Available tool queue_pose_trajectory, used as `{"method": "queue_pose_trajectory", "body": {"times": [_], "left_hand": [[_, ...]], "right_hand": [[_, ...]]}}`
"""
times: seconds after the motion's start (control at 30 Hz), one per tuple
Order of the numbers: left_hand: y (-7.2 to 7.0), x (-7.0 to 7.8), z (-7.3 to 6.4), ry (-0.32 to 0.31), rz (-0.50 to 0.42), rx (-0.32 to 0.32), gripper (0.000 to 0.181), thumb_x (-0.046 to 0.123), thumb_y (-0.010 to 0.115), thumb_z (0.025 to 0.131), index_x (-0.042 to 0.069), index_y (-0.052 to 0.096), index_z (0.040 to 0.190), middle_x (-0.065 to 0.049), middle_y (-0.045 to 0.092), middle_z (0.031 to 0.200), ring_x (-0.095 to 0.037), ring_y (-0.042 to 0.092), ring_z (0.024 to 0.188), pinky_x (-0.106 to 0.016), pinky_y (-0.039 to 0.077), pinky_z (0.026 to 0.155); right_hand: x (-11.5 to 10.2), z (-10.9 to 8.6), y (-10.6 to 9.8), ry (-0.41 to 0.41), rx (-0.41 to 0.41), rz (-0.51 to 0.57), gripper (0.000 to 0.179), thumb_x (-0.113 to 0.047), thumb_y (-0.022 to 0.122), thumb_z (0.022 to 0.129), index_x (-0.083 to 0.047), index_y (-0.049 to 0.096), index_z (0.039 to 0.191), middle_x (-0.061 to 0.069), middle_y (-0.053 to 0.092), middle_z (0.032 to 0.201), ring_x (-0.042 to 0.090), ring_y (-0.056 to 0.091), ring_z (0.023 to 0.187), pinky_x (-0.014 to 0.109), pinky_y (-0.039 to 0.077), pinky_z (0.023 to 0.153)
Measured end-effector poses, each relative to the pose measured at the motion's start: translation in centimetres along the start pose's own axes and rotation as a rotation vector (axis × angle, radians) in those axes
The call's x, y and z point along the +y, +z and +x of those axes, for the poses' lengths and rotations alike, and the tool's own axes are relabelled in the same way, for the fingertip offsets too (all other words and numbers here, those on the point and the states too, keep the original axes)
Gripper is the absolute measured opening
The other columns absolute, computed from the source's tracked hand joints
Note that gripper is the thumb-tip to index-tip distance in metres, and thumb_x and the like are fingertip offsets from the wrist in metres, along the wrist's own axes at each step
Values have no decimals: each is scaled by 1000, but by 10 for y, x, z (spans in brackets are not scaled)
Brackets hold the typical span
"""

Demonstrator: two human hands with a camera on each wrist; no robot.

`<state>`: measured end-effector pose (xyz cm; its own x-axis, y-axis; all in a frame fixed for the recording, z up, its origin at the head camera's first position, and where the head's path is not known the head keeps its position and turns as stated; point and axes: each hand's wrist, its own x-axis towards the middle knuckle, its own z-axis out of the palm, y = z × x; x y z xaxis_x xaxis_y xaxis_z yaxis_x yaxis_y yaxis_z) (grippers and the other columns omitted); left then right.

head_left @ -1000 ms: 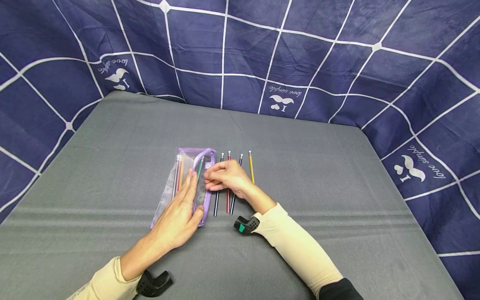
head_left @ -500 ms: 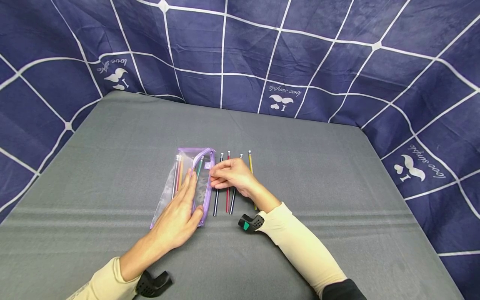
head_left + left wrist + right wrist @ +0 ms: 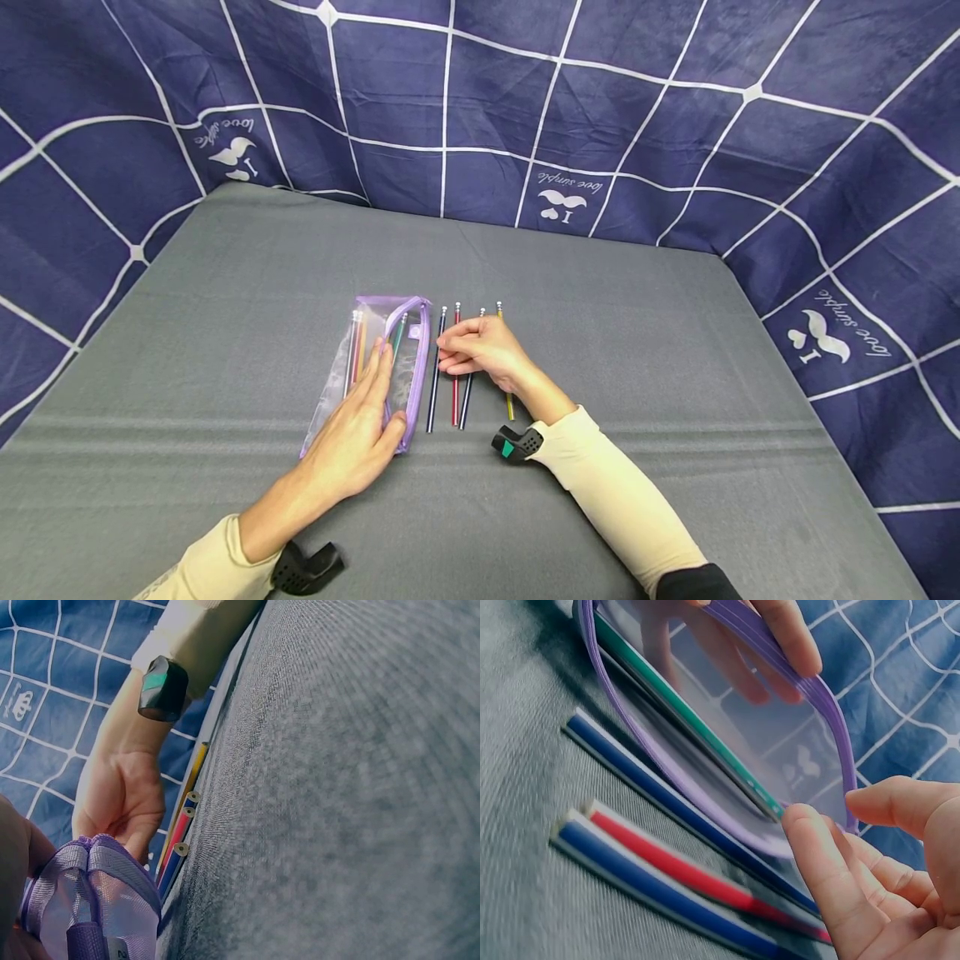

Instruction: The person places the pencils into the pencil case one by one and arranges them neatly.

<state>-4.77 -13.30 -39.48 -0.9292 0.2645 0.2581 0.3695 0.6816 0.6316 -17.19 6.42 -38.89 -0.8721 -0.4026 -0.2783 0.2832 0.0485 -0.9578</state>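
You look partway through filling the pouch (image 3: 417, 383): your left hand (image 3: 360, 437) grips it, green pencil (image 3: 676, 711) inside. Your right hand (image 3: 483, 350), thumb parted from fingers, pinches nothing; the nearest blue pencil (image 3: 432, 396), just beside the pouch, probably wants picking up next.

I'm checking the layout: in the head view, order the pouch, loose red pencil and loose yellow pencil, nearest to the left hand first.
1. Pouch: touching the left hand.
2. Loose red pencil: right of the pouch.
3. Loose yellow pencil: farthest right.
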Motion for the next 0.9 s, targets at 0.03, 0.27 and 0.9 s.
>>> {"method": "queue_pose_trajectory", "body": {"times": [0.03, 0.27, 0.9], "left_hand": [[0, 0, 0, 0, 1, 1, 81, 7, 59, 90, -8, 13, 154, -24, 11, 161, -37, 19, 147, -55, 22, 115], [1, -1, 0, 0, 0, 3, 81, 7, 60, 89, -9, 14, 154, -25, 11, 161, -37, 18, 147, -55, 22, 116], [1, 0, 0, 6, 6, 1, 80, 6, 59, 89, -10, 14, 153, -26, 12, 161, -36, 17, 147, -55, 22, 116]], "right_hand": [[0, 0, -2, 0, 3, 2, 24, 5, 63, 89, 19, 62, 108, 9, 68, 71, 16, 69, 61, 26, 59, 60], [2, -3, -13, -8, 40, 14, 25, 6, 64, 88, 20, 62, 108, 10, 69, 72, 16, 69, 62, 28, 59, 62], [3, -10, -43, -27, 116, 4, 25, 6, 60, 89, 21, 62, 109, 10, 69, 74, 15, 70, 62, 26, 59, 60]]}}
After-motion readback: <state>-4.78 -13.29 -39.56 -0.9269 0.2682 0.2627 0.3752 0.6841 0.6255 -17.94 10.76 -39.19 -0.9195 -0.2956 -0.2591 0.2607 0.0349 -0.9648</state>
